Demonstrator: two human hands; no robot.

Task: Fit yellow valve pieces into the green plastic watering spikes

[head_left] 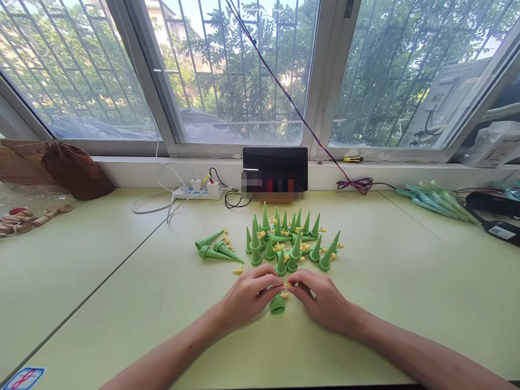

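My left hand and my right hand meet fingertip to fingertip, both pinching a small yellow plastic valve. Directly below my left fingers lies a green plastic watering spike, its open wide end facing me and its rest partly covered by the hand. Beside it, under the pinch, is another yellow valve. Just beyond my hands stands a cluster of green watering spikes, mostly tip up, with yellow valves among them. Several more spikes lie on their sides to the left, near a loose yellow valve.
Behind the spikes a dark tablet leans at the window sill. A white power strip with cables is left of it. A brown pouch stands far left; bundled greenish plastic strips and a black strap-like object lie right.
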